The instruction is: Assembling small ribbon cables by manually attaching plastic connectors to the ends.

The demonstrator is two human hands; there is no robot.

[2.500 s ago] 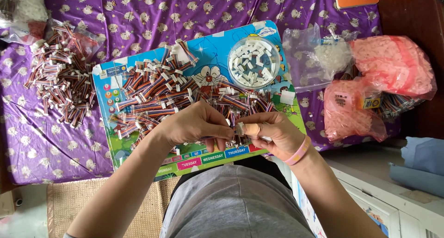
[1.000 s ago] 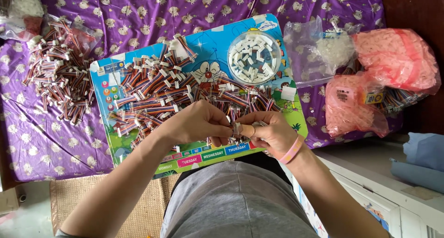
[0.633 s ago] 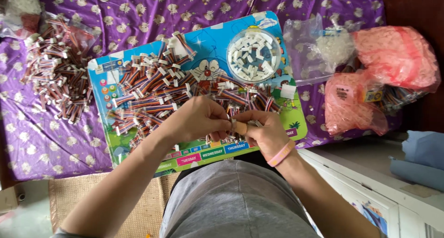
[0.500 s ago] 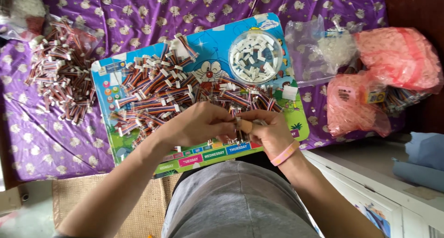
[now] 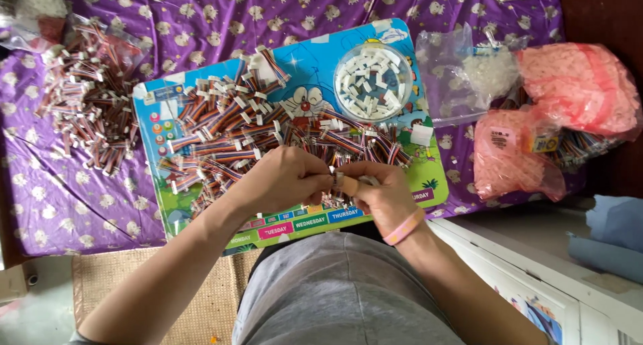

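Two hands are seen from the head view: left hand (image 5: pixel 281 179) and right hand (image 5: pixel 380 192), grips closed together on one small wire connector (image 5: pixel 339 182) above the board (image 5: pixel 402 177). Many cables (image 5: pixel 228 130) remain loose there; others are heaped (image 5: pixel 87 110) aside.

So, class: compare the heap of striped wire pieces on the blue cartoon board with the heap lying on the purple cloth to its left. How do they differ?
The board heap is bigger and spreads wide across the blue cartoon board; the cloth heap is smaller and more bunched. The board heap lies right by the left hand and right hand; the cloth heap lies apart from both, on the purple cloth. Both seem to be short multicoloured wires with white ends.
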